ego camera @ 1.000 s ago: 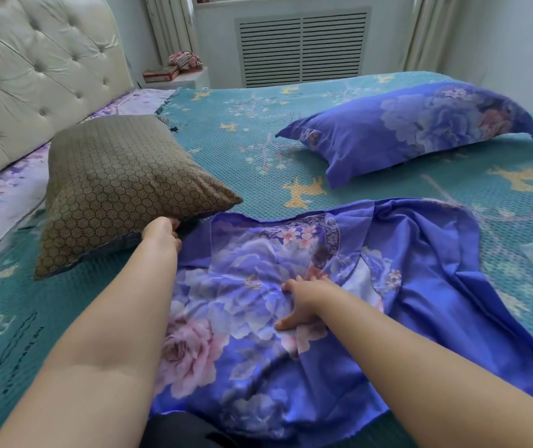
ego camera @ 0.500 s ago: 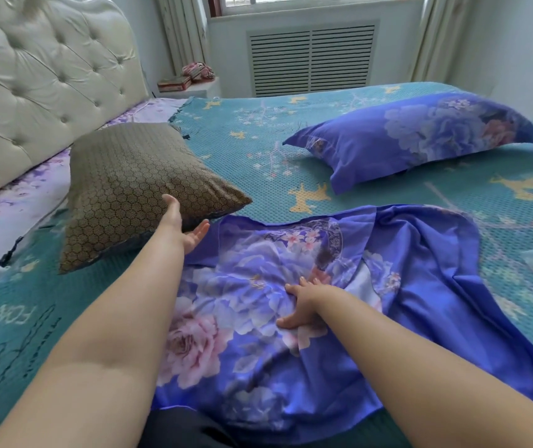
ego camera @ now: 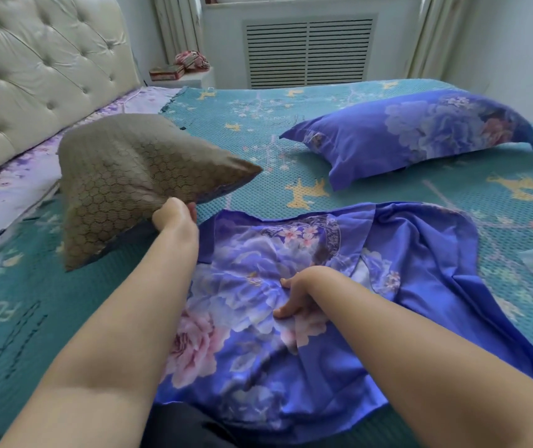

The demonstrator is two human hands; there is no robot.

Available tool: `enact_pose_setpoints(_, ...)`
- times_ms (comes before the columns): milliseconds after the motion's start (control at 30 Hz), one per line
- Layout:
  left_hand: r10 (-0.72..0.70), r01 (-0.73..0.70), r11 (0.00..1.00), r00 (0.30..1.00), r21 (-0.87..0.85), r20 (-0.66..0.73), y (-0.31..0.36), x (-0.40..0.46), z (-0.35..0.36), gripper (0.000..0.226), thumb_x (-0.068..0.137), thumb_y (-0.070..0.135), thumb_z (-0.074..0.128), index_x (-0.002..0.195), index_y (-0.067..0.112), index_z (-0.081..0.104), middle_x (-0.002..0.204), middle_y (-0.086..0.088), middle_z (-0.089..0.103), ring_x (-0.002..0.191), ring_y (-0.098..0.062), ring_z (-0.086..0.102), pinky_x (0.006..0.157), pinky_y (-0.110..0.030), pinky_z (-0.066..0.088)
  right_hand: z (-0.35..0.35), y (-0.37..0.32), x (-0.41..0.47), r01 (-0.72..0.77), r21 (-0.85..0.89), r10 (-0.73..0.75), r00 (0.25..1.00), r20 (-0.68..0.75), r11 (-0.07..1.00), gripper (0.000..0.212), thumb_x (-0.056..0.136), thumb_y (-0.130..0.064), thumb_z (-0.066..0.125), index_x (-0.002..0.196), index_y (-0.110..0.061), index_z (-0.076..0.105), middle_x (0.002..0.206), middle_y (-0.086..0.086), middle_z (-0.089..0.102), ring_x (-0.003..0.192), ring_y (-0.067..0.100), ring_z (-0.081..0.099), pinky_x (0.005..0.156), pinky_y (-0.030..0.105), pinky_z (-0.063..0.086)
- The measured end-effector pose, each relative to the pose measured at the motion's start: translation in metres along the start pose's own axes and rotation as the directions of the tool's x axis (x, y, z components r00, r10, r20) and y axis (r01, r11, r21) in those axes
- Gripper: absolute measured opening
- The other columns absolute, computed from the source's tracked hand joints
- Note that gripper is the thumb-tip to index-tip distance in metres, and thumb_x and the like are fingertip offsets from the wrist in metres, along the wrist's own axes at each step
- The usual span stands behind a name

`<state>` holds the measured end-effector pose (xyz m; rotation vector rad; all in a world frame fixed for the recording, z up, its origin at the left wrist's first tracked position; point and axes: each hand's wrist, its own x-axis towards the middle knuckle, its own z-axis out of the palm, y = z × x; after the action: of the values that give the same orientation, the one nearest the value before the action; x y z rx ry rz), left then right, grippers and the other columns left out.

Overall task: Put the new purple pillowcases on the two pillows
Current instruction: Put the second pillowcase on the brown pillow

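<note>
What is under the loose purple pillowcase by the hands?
The purple pillowcase lies flat on the teal bedspread, with the right hand pressing on top. Whatever lies beneath the cloth is hidden.

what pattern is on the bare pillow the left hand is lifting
A dark honeycomb of hexagons on olive-brown fabric, clearest in the head view on the bare pillow.
</note>
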<state>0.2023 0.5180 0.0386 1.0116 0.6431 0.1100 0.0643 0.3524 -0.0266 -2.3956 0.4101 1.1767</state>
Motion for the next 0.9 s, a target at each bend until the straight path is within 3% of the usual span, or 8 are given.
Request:
enact_pose_setpoints(133, 0.097, -0.131, 0.959, 0.984, 0.25, 0.147, -0.026, -0.066, -0.017, 0.028, 0.098, 0.029, 0.042, 0.078, 0.009, 0.047, 0.052, -0.004, 0.054, 0.033, -0.011, 0.046, 0.036, -0.016, 0.031, -0.003, 0.007, -0.014, 0.001, 0.046, -0.001, 1.0, 0.009, 0.999, 0.072, 0.098, -0.042, 0.044, 0.15, -0.029, -0.004, 0.062, 0.011, 0.064, 0.047, 0.02, 0.055, 0.057, 0.032, 0.039)
enact_pose_setpoints(300, 0.126, -0.396, 0.815, 0.833, 0.423, 0.539, -0.023, -0.114, -0.053, 0.047, 0.1, 0.037, 0.038, 0.065, 0.011, 0.054, 0.052, 0.001, 0.064, 0.036, -0.009, 0.052, 0.041, -0.019, 0.037, -0.04, 0.035, -0.023, 0.27, 0.327, -0.106, 0.89, -0.443, 0.906, 0.026, 0.097, -0.036, 0.046, 0.096, -0.013, 0.058, 0.091, 0.01, 0.059, 0.06, 0.019, 0.053, 0.056, 0.023, 0.048)
enact_pose_setpoints(400, 0.628, -0.804, 0.34, 0.58, 0.488, 0.519, 0.023, -0.093, -0.063, 0.042, 0.095, 0.044, 0.044, 0.078, 0.012, 0.065, 0.085, -0.006, 0.071, 0.07, -0.02, 0.063, 0.062, -0.03, 0.047, -0.075, 0.034, -0.016, 0.446, 0.468, 0.086, 0.647, -0.757, 0.763, 0.032, 0.095, -0.035, 0.04, 0.069, -0.017, 0.048, 0.098, 0.018, 0.062, 0.076, 0.023, 0.053, 0.067, 0.034, 0.044)
enact_pose_setpoints(467, 0.723, -0.661, 0.094, 0.559, 0.744, 0.405, 0.038, -0.056, -0.075, 0.047, 0.088, 0.054, 0.048, 0.107, 0.013, 0.063, 0.126, -0.014, 0.057, 0.116, -0.032, 0.051, 0.098, -0.042, 0.039, -0.092, 0.014, -0.026, 0.544, 0.413, 0.089, 0.523, -0.847, 0.73, 0.036, 0.095, -0.042, 0.04, 0.074, -0.015, 0.05, 0.095, 0.015, 0.06, 0.084, 0.022, 0.05, 0.072, 0.035, 0.039)
enact_pose_setpoints(533, 0.505, -0.374, 0.26, 0.838, 0.89, 0.205, 0.03, -0.029, -0.089, 0.082, 0.081, 0.067, 0.051, 0.14, 0.012, 0.036, 0.152, -0.015, 0.024, 0.138, -0.04, 0.02, 0.112, -0.054, 0.019, -0.1, -0.013, -0.034, 0.522, 0.322, 0.003, 0.522, -0.853, 0.79, 0.044, 0.094, -0.055, 0.04, 0.094, -0.015, 0.057, 0.103, 0.013, 0.057, 0.098, 0.025, 0.052, 0.084, 0.033, 0.037)
enact_pose_setpoints(600, 0.272, -0.183, 0.426, 0.96, 0.886, 0.068, 0.014, -0.02, -0.099, 0.11, 0.073, 0.076, 0.051, 0.15, 0.011, 0.007, 0.157, -0.014, 0.006, 0.141, -0.04, 0.013, 0.114, -0.054, 0.014, -0.098, -0.037, -0.034, 0.421, 0.258, -0.063, 0.612, -0.788, 0.869, 0.08, 0.087, -0.069, 0.038, 0.136, -0.006, 0.041, 0.137, 0.017, 0.047, 0.127, 0.031, 0.044, 0.102, 0.037, 0.033)
enact_pose_setpoints(767, 0.13, -0.07, 0.677, 0.991, 0.733, -0.025, 0.012, 0.005, -0.112, 0.132, 0.064, 0.067, 0.07, 0.148, 0.009, -0.014, 0.157, -0.016, 0.003, 0.143, -0.033, 0.015, 0.115, -0.046, 0.016, -0.099, -0.056, -0.004, 0.284, 0.432, 0.071, 0.763, -0.642, 0.856, 0.135, 0.061, -0.09, 0.044, 0.149, 0.0, -0.005, 0.156, 0.019, 0.013, 0.141, 0.038, 0.021, 0.117, 0.044, 0.019)
enact_pose_setpoints(900, -0.001, -0.014, 0.834, 1.0, 0.552, 0.027, 0.017, 0.02, -0.124, 0.128, 0.055, 0.055, 0.083, 0.148, 0.001, 0.015, 0.146, -0.018, 0.038, 0.129, -0.035, 0.043, 0.107, -0.048, 0.035, -0.099, -0.06, -0.004, 0.32, 0.671, -0.016, 0.909, -0.417, 0.668, 0.097, 0.062, -0.068, 0.072, 0.132, -0.006, 0.046, 0.127, 0.016, 0.058, 0.111, 0.032, 0.06, 0.099, 0.047, 0.045)
